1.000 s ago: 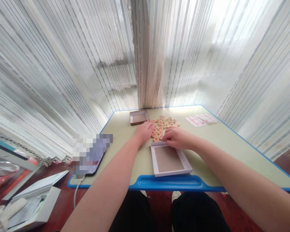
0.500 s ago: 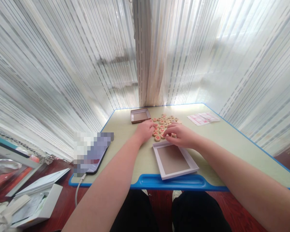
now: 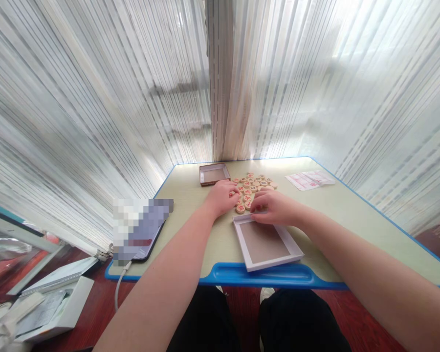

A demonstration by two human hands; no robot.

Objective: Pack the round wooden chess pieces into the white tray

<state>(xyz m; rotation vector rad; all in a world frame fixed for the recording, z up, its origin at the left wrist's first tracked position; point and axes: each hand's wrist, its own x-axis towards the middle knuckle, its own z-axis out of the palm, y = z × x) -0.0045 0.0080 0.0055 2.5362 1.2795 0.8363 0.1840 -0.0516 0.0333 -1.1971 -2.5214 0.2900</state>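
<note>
Blue-edged table bearing loose round pieces and two open boxes
The pale table [image 3: 341, 208] is carrying round pieces [image 3: 253, 187], spreading mid-table; a brown-sided box [image 3: 214, 174] is sitting beyond, to their left; a white-walled box [image 3: 264, 240] is lying nearest the blue groove [image 3: 260, 275]; patterned paper [image 3: 310, 180] is lying right, a phone [image 3: 152, 232] left.
</note>
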